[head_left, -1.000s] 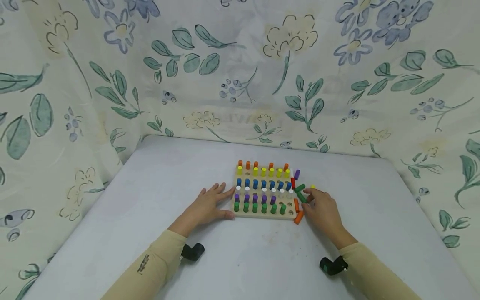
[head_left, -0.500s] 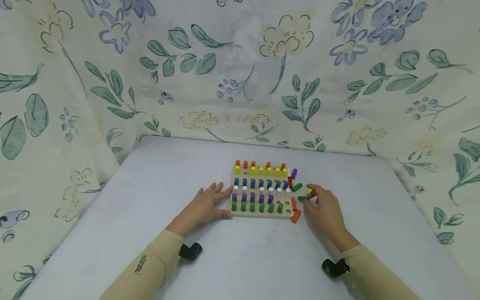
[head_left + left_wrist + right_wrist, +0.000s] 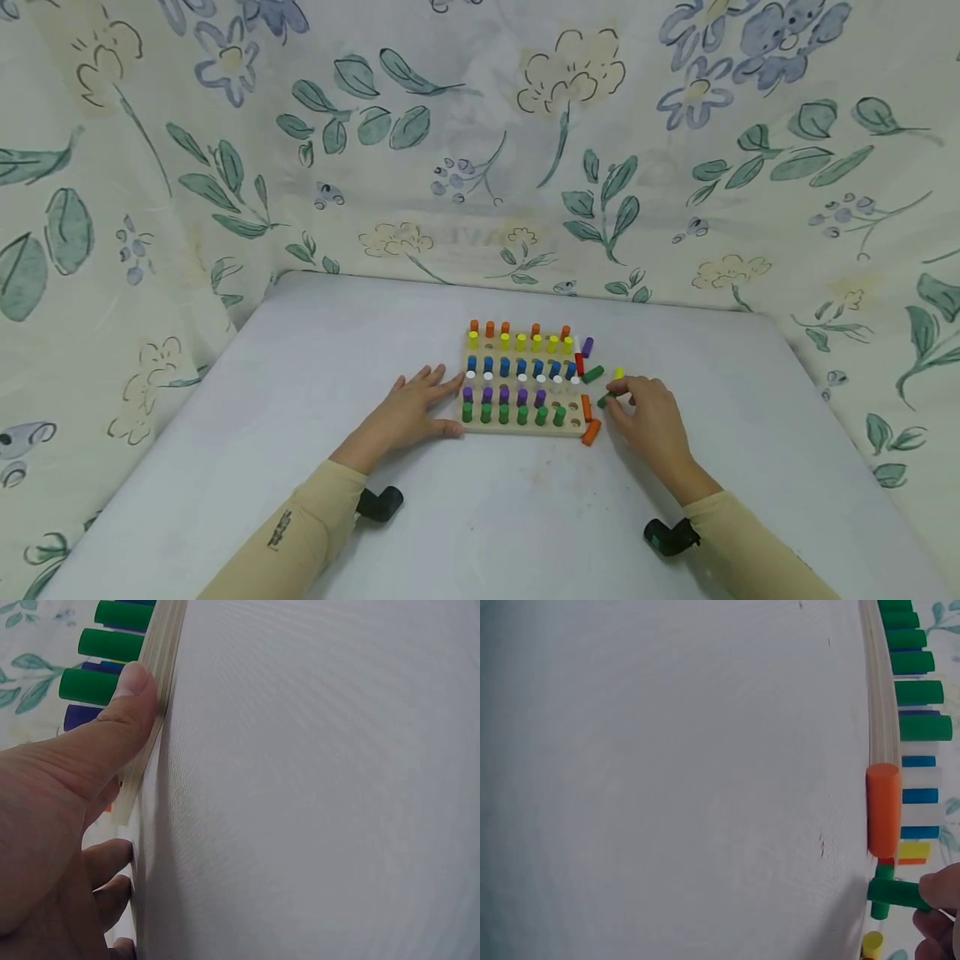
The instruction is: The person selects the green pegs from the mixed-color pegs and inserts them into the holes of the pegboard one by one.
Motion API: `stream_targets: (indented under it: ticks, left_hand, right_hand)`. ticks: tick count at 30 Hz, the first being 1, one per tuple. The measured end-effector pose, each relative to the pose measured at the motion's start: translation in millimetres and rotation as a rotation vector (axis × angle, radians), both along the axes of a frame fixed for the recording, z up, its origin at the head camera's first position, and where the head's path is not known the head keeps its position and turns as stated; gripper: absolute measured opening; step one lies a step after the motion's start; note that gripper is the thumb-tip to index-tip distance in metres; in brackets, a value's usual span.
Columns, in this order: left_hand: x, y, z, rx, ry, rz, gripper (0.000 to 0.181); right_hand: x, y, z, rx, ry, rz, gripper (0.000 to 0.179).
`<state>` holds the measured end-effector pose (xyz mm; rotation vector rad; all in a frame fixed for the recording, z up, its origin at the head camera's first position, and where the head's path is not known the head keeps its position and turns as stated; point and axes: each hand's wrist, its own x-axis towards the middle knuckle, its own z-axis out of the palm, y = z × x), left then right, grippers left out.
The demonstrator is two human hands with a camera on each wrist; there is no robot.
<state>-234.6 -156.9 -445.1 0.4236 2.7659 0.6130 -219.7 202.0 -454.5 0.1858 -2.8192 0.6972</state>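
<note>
A pale wooden pegboard [image 3: 525,430] lies on the table with rows of coloured pegs standing in it: orange, yellow, blue, white, purple and green. At its left side rests my left hand [image 3: 405,417], fingers spread; in the left wrist view the thumb [image 3: 135,686] lies against the board's edge by the green pegs. To the right of the board, my right hand [image 3: 651,421] pinches a green peg [image 3: 896,893] between thumb and fingers. That peg is tilted, one end partly covered by the fingertips. Another green peg [image 3: 593,374] lies loose just beyond it.
More loose pegs lie along the board's right side: purple [image 3: 588,347], red [image 3: 580,364], yellow [image 3: 618,372] and two orange ones, one [image 3: 587,408] beside the edge and one [image 3: 591,432] at the near corner. A floral cloth [image 3: 480,150] hangs behind the white table [image 3: 330,333].
My right fingers have come onto one green peg, which has turned and moved slightly away from the other green one. The left hand stays at the board. The view has shifted slightly.
</note>
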Motion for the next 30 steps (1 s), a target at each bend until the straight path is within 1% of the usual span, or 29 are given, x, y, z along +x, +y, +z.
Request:
stream_targets:
  ticks: [9, 19, 27, 30]
  left_hand:
    - [-0.4, -0.4, -1.1, -0.002, 0.007, -0.014, 0.09]
    - [-0.8, 0.2, -2.1, -0.005, 0.005, -0.01, 0.09]
    - [0.2, 0.0, -1.9, -0.004, 0.007, -0.009, 0.09]
    - [0.4, -0.5, -2.5, -0.002, 0.004, -0.006, 0.09]
  right_hand:
    - [0.9, 0.0, -0.1, -0.015, -0.017, 0.002, 0.022]
    - [1.8, 0.9, -1.1, -0.027, -0.013, 0.012, 0.021]
    - [3.8, 0.2, -1.7, -0.035, 0.011, 0.026, 0.022]
    - [5.6, -0.4, -1.1, -0.043, 0.032, 0.046, 0.022]
